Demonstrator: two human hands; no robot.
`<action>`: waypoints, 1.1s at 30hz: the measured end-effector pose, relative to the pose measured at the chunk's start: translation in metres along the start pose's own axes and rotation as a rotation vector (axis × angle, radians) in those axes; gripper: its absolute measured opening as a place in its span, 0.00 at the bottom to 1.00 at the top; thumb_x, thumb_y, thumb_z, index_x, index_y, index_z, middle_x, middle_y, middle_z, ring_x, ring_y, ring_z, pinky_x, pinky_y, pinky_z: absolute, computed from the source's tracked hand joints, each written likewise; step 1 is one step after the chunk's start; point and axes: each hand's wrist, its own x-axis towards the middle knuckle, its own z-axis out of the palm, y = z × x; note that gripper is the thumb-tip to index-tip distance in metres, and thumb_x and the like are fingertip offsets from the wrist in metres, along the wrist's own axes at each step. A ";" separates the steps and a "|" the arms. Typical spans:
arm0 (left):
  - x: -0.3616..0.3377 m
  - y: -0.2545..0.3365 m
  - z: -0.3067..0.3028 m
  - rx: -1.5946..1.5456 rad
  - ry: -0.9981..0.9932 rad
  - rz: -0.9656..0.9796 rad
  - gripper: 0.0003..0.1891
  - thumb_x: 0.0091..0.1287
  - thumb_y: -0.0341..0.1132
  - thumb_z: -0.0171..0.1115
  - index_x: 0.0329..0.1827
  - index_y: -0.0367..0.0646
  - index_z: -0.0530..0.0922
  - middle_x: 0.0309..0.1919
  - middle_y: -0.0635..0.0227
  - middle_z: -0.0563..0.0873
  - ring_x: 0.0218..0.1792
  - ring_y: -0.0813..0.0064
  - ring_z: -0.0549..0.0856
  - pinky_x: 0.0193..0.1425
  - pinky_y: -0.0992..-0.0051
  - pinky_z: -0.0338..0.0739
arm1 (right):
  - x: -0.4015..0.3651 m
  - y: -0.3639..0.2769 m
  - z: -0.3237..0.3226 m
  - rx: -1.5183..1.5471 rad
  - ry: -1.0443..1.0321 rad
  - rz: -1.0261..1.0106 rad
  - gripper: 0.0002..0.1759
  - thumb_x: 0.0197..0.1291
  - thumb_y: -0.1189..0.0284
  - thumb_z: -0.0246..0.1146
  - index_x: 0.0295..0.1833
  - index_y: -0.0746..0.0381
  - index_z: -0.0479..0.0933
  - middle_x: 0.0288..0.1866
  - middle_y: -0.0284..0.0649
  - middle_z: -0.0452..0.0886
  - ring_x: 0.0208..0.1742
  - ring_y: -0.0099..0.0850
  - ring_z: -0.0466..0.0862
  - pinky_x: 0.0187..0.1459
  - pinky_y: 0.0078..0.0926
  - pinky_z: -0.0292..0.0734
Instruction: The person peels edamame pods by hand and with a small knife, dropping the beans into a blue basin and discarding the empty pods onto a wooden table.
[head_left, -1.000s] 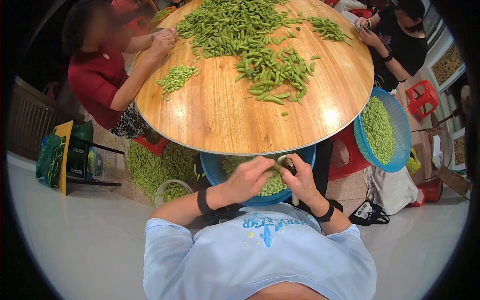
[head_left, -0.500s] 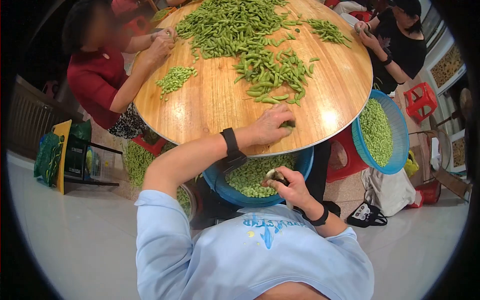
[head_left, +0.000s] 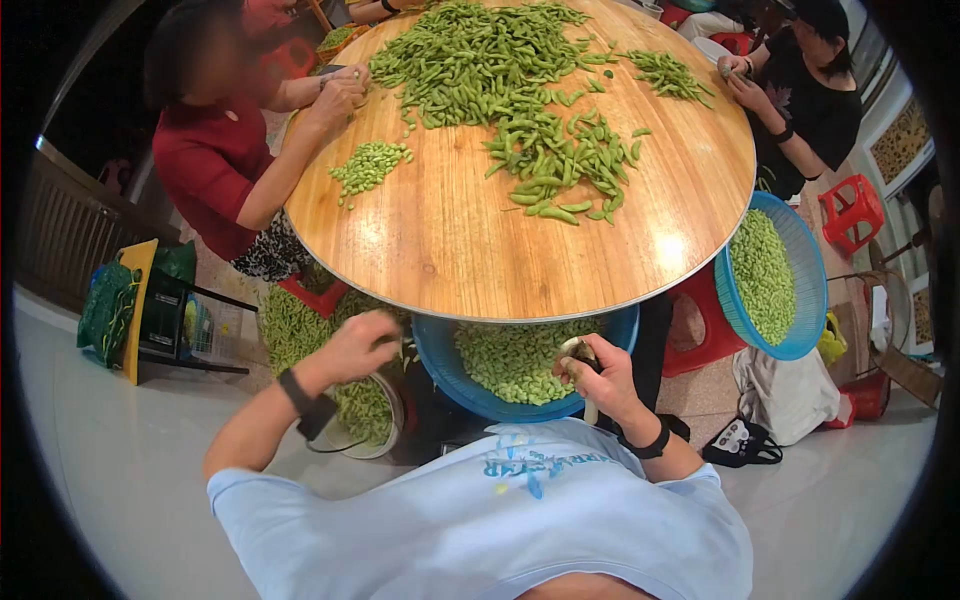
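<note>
My left hand [head_left: 362,347] hovers over a bucket [head_left: 392,438] of green pods or hulls at my left. Its fingertips are smeared by motion; thumb and fingers look apart, with nothing visible between them. Closed in front of my chest, my right hand [head_left: 608,382] grips a small tool [head_left: 580,350] with a pale rounded end; a pale piece sticks out below the fist. I cannot make out the tool's exact kind. Beneath that hand, a blue basket [head_left: 440,375] of shelled green beans [head_left: 510,365] sits partly under the table edge. Green pods [head_left: 560,165] lie on the table.
The round wooden table [head_left: 440,240] carries a large pod heap [head_left: 470,60] and a small bean pile [head_left: 370,167]. A person in red [head_left: 205,150] and one in black [head_left: 815,100] work there. Another blue basket [head_left: 815,290] stands right, near red stools [head_left: 850,212].
My left hand has left the table's front edge and swung left and down over the bucket; the green thing in it no longer shows. My right hand has barely moved.
</note>
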 end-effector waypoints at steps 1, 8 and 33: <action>-0.012 -0.004 -0.006 0.103 -0.164 -0.165 0.07 0.59 0.32 0.62 0.36 0.39 0.77 0.29 0.55 0.79 0.35 0.52 0.80 0.41 0.58 0.75 | 0.000 0.000 0.000 0.056 0.012 0.070 0.05 0.62 0.80 0.57 0.43 0.67 0.75 0.31 0.38 0.84 0.27 0.18 0.79 0.24 0.15 0.71; 0.105 0.053 -0.019 0.023 0.333 0.214 0.04 0.61 0.27 0.59 0.37 0.37 0.77 0.30 0.54 0.78 0.34 0.51 0.80 0.38 0.58 0.75 | 0.011 0.006 0.014 0.564 -0.169 0.201 0.12 0.72 0.70 0.49 0.48 0.67 0.73 0.26 0.37 0.74 0.19 0.20 0.70 0.18 0.16 0.62; 0.154 0.089 0.035 -1.209 0.140 -0.236 0.08 0.73 0.33 0.54 0.45 0.39 0.79 0.26 0.73 0.82 0.20 0.90 0.75 0.20 0.89 0.65 | 0.052 -0.015 0.007 0.659 0.024 0.093 0.21 0.73 0.68 0.49 0.68 0.61 0.64 0.32 0.36 0.70 0.23 0.21 0.69 0.19 0.14 0.63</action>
